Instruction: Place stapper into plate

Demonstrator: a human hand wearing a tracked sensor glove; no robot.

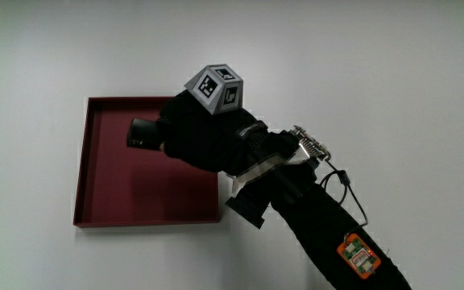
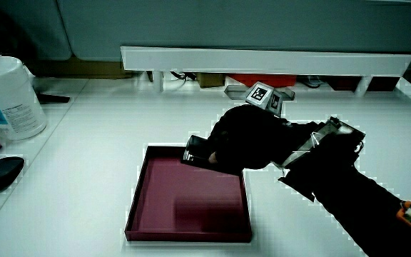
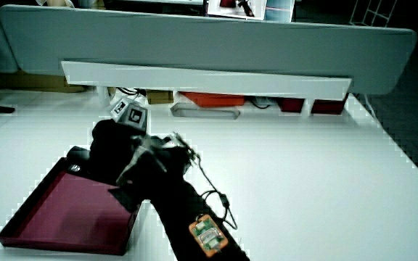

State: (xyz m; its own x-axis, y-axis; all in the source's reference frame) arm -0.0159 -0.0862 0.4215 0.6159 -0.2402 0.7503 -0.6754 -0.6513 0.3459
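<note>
The hand (image 1: 204, 133) is gripping the black stapler (image 1: 143, 134) above the shallow dark-red tray (image 1: 103, 217), near its rim farthest from the person, where an early release is risking a bounce out

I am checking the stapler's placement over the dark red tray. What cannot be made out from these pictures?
- Most of the stapler: only one dark end sticks out; the hand covers the rest in the main view and both side views.
- Whether the stapler touches the tray floor: cannot tell; the hand hides the contact.
- The tray's corner under the forearm, hidden in the main view.
- The forearm's lower part, cut off by the picture edge.
</note>
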